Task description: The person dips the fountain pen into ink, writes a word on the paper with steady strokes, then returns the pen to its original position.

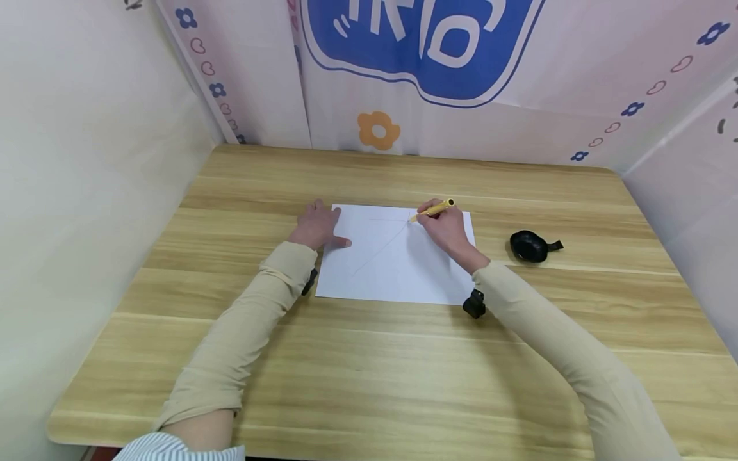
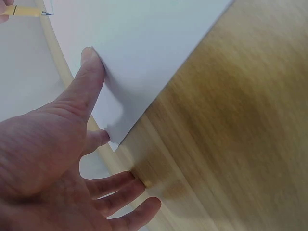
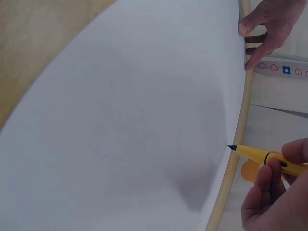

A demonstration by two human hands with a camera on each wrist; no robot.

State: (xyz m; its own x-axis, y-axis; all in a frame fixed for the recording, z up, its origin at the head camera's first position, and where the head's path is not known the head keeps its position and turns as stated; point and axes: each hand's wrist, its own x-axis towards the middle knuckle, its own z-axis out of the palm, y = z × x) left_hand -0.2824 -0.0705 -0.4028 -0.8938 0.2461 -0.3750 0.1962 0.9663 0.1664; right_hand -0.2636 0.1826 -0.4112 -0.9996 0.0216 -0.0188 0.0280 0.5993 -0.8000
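Right hand (image 1: 447, 230) grips pen (image 3: 252, 153) | wood-grain table (image 1: 369, 365) (paper (image 1: 386, 282) atop) | flower-printed backdrop (image 1: 496, 137)

Bright head view, soft shadows on paper (image 1: 383, 275), dimmer wrist views

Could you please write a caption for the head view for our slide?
Left hand touching paper, right hand holding yellow pen to it.

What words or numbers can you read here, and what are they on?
None I can read for sure.
Blue sign: big white letters, cut off at the top.
Dark marks at the top left and right edge: cut off, unreadable.
Yellow pen: no writing I can make out.
Paper: thin lines, no words I can see.
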